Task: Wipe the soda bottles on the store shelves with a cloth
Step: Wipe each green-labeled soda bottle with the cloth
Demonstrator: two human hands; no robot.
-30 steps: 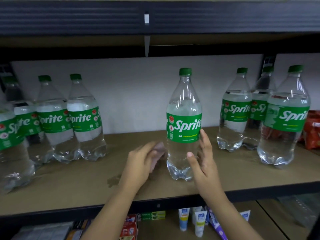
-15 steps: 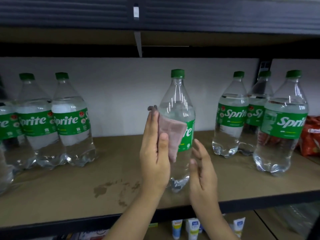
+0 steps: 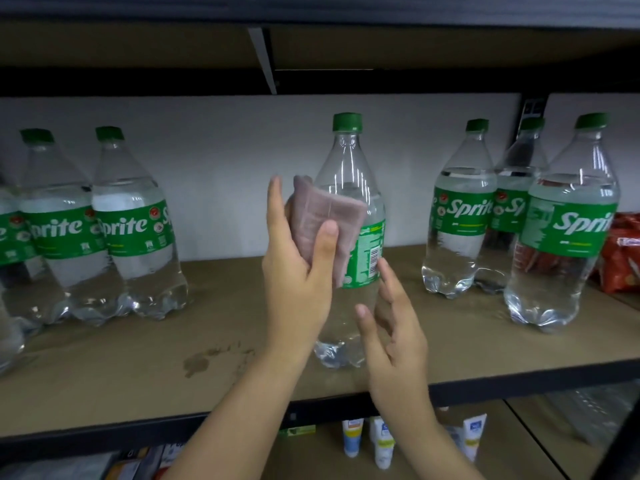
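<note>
Upright near the shelf's front edge, the bottle (image 3: 349,188) is pressed by the cloth (image 3: 320,226) pinched in the left hand (image 3: 298,271); the right hand (image 3: 394,337), released, is held beside its base.

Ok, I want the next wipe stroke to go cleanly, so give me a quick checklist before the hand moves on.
1. Cloth held by left hand, thumb over it: ok.
2. Cloth against middle bottle: ok.
3. Bottle upright on shelf: ok.
4. Right hand steadying bottle: not ok, fingers open beside it, contact unclear.
5. Gaps to neighbouring bottles: ok.
6. Bottle's far side clean: cannot tell.
</note>
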